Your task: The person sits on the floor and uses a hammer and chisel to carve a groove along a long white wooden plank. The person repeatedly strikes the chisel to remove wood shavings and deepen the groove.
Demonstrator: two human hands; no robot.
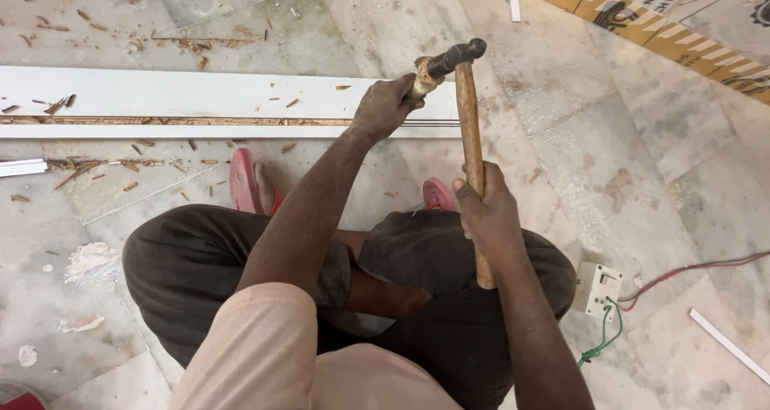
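The right hand (488, 209) was closed tight around the wooden handle of a hammer (468, 121), gripping it partway down the shaft so the dark head stood above the white board (184, 97) lying across the stone floor (609, 137). The left hand (387, 105) was curled shut around a chisel (423, 75) — only its battered wooden top showed, just beside the hammer head — near the board's right end, with wood chips (96, 165) scattered along the board.

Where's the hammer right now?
In the head view, right of centre: the hammer is upright in the right hand, its head beside the left hand over the white board.
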